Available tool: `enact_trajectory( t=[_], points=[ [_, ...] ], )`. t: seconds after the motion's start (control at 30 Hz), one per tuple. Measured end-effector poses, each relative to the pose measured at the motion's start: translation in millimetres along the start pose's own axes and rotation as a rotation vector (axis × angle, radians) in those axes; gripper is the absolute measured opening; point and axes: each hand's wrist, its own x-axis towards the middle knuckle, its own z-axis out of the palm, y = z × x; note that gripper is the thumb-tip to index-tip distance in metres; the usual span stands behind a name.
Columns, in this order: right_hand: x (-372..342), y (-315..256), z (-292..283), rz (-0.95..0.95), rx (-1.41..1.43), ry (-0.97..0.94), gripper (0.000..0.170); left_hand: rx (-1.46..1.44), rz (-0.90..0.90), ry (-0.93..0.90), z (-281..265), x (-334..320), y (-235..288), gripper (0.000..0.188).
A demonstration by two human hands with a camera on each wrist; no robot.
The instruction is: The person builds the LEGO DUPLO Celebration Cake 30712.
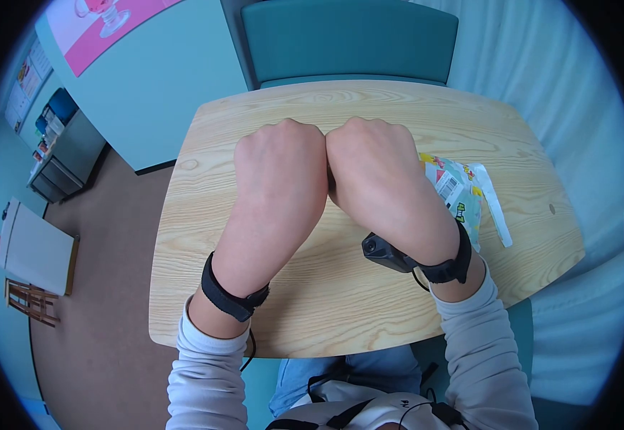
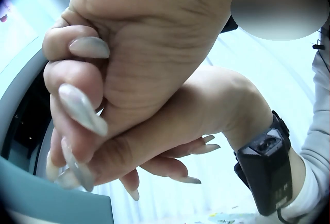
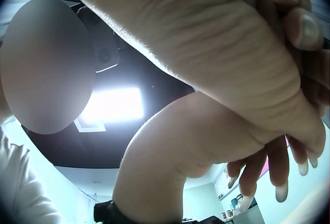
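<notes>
Above the wooden table [image 1: 290,287], the left hand [image 1: 283,165] and right hand [image 1: 373,161] touch side by side in the head view, backs up and wrists bent. Curled fingers of the left hand [image 2: 149,44] show long, pale nails in the left wrist view; the right hand [image 2: 160,131] lies behind it, fingers bent less tightly. In the right wrist view the right hand [image 3: 227,49] has folded fingers at upper right, and fingers of the left hand [image 3: 206,131] hang below. Neither hand shows a held object; parts of both palms are hidden.
A colourful packet [image 1: 462,190] with a white strip lies right of the hands, partly behind the right forearm. The right wrist carries a black camera [image 1: 384,252]. A teal chair [image 1: 348,43] stands beyond the table; pale curtains [image 1: 577,143] hang at right.
</notes>
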Motion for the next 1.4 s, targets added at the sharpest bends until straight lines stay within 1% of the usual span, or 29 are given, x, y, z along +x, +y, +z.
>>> enact_trajectory(
  t=[0.33,0.5,1.03,1.1,1.2,1.3,1.4],
  points=[
    [-1.1,0.2,0.0,-0.005,0.014,0.02,0.012,0.05,0.0,-0.002,-1.5,-1.1,1.8,0.013],
    [-0.6,0.1,-2.3,-0.004,0.031,-0.024,0.011,0.044,0.015,0.002,-1.1,-2.2,1.4,0.012],
    [-1.2,0.3,0.1,-0.016,0.016,-0.062,0.011,0.061,0.005,-0.015,-4.2,-3.1,2.4,0.013],
    [-2.2,0.3,0.1,-0.026,0.012,-0.026,0.012,0.066,-0.033,-0.073,-5.3,-2.1,4.5,0.013],
    [-2.6,0.5,1.2,-0.021,0.011,0.011,0.013,0.079,-0.015,-0.039,-4.1,-3.3,3.7,0.013],
    [-2.4,0.4,1.5,-0.015,0.031,0.01,0.013,0.091,-0.025,-0.067,-5.3,-2.5,4.9,0.013],
    [-2.6,1.4,3.1,-0.017,0.023,0.015,0.014,0.122,-0.025,-0.051,-3.6,-2.5,5.6,0.013]
  ],
)
